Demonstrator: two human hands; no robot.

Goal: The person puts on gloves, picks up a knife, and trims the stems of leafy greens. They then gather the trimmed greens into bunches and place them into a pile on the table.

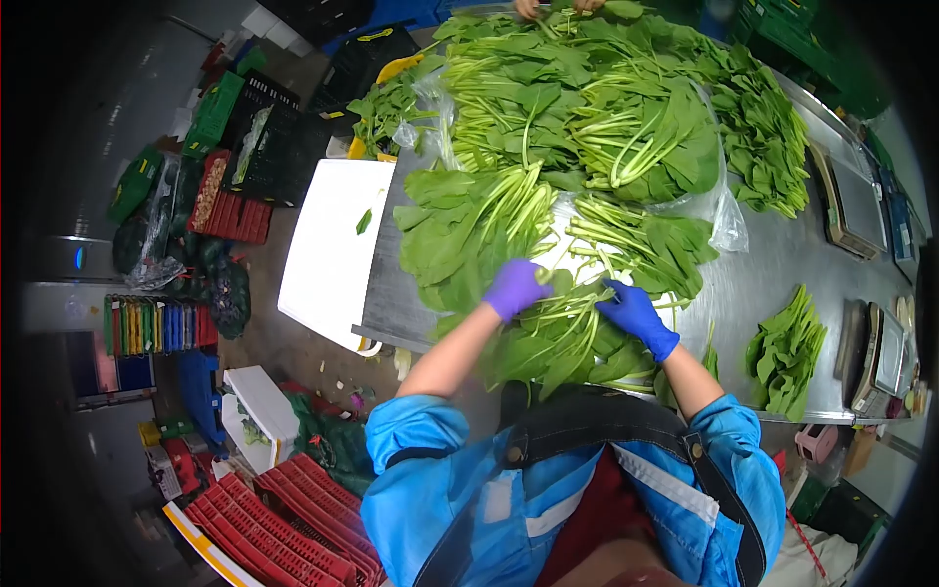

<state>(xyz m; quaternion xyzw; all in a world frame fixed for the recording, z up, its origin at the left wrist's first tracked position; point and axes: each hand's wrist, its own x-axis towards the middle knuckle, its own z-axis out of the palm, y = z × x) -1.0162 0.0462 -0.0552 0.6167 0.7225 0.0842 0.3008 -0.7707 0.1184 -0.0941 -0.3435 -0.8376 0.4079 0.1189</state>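
My left hand (518, 288), in a purple glove, is closed around leafy green stems at the near side of the pile. My right hand (638, 315), in a blue glove, pinches the stem ends of a bunch of leafy greens (558, 338) that lies close to my body. Just beyond my hands are two more bunches, one on the left (460, 220) and one on the right (665, 245), stems toward the middle. A white surface shows between them. Which stems sit inside my fingers is partly hidden.
A large heap of greens (548, 78) covers the far end of the metal table (773, 264), with another person's fingers (528, 8) at its edge. Scales (880, 362) stand at right near a small bunch (787, 352). A white bin (328, 264) and red crates (284, 519) are left.
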